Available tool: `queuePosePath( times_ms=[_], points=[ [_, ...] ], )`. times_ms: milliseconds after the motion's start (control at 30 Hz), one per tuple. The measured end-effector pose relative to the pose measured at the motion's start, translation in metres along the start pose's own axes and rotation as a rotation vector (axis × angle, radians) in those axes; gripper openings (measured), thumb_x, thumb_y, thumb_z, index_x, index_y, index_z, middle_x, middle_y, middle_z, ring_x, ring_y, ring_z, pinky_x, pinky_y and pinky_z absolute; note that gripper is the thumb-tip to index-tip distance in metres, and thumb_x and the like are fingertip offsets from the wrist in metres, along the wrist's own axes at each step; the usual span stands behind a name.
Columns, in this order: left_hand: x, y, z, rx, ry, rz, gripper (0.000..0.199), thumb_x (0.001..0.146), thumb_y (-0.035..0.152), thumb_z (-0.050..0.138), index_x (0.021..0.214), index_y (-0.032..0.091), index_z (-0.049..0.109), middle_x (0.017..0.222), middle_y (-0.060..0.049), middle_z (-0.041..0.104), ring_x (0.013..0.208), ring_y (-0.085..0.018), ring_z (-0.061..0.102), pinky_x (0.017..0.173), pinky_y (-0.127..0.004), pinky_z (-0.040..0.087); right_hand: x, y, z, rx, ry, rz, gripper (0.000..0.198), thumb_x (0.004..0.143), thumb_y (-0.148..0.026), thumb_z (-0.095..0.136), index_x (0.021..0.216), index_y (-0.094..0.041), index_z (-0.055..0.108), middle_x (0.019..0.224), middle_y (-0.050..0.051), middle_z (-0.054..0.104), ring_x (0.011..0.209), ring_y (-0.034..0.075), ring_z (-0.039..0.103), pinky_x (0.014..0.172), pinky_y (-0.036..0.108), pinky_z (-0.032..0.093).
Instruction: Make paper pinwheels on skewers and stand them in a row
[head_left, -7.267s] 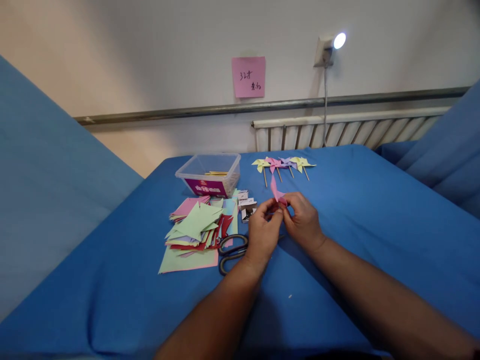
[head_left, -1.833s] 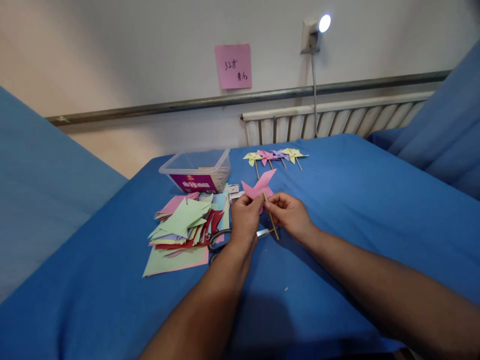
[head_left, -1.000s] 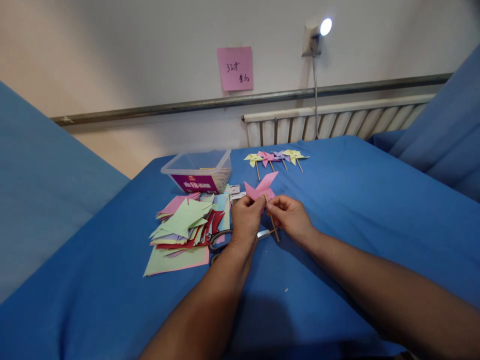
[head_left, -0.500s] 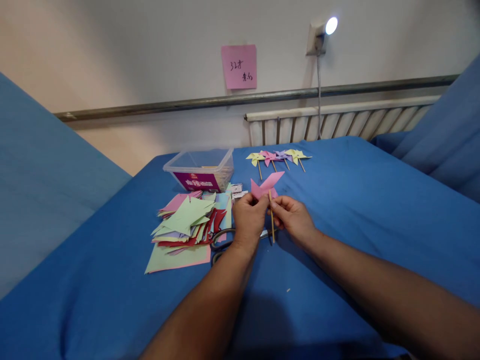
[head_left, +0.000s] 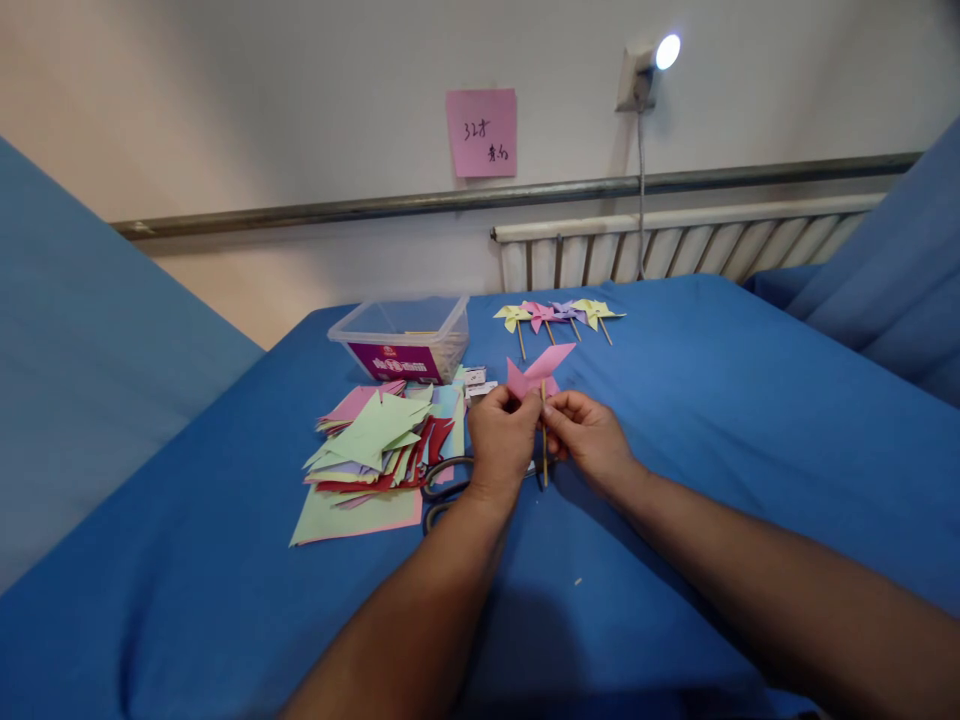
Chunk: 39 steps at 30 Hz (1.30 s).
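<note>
Your left hand [head_left: 504,435] is closed in a tight pinch on a pink paper pinwheel [head_left: 543,372], which sits up between your hands above the blue cloth [head_left: 675,420]; its lower folds are hidden behind your thumb and fingers. Your right hand [head_left: 589,435] is also narrow, thumb and fingertips pinched at the upper part of a wooden stick [head_left: 544,455] that hangs almost upright between your 2 hands. Its top meets the paper near your left thumb, but whether it is fastened there you cannot tell. Below, your left hand and wrist cover much of the scissors [head_left: 448,475]; the dark handle loops show only in part, with a sliver of blade beyond. To the left lies a pile of cut paper [head_left: 379,440], its lower layers mostly covered. Behind your left hand, small boxes [head_left: 480,388] are partly blocked, their contents out of sight. The clear plastic tub [head_left: 397,335] holds sticks, seen only in part past its purple label. Farther back, 4 pinwheels [head_left: 541,315] lie in an overlapping row, so some blades are covered. Both your forearms are cut off at the frame's edge.
</note>
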<state>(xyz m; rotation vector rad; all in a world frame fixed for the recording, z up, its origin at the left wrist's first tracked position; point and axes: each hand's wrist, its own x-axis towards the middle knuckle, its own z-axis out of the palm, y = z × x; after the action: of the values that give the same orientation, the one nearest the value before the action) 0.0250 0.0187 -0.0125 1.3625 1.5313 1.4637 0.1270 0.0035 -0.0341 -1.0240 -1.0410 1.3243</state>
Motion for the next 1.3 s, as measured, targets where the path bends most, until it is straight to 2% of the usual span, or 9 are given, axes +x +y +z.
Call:
queuePosePath(
  times_ms=[833, 1300],
  points=[
    [0.0003, -0.0069, 0.0003, -0.019, -0.016, -0.002, 0.020, 0.064, 0.033, 0.068, 0.057, 0.015, 0.064, 0.051, 0.002, 0.054, 0.050, -0.010, 0.040, 0.049, -0.023, 0.028, 0.0000, 0.0021, -0.0012, -0.017, -0.001, -0.037, 0.034, 0.068, -0.050, 0.068, 0.071, -0.019, 0.055, 0.045, -0.006, 0.052, 0.036, 0.007, 0.043, 0.035, 0.018, 0.036],
    [-0.0008, 0.0011, -0.0021, 0.118, -0.024, 0.034, 0.023, 0.068, 0.034, 0.063, 0.056, 0.015, 0.060, 0.050, 0.003, 0.052, 0.050, -0.010, 0.041, 0.049, -0.023, 0.030, 0.0002, 0.0001, 0.0007, -0.032, 0.035, -0.043, 0.032, 0.068, -0.046, 0.069, 0.067, -0.019, 0.054, 0.042, -0.007, 0.051, 0.034, 0.007, 0.044, 0.034, 0.018, 0.036]
  ],
)
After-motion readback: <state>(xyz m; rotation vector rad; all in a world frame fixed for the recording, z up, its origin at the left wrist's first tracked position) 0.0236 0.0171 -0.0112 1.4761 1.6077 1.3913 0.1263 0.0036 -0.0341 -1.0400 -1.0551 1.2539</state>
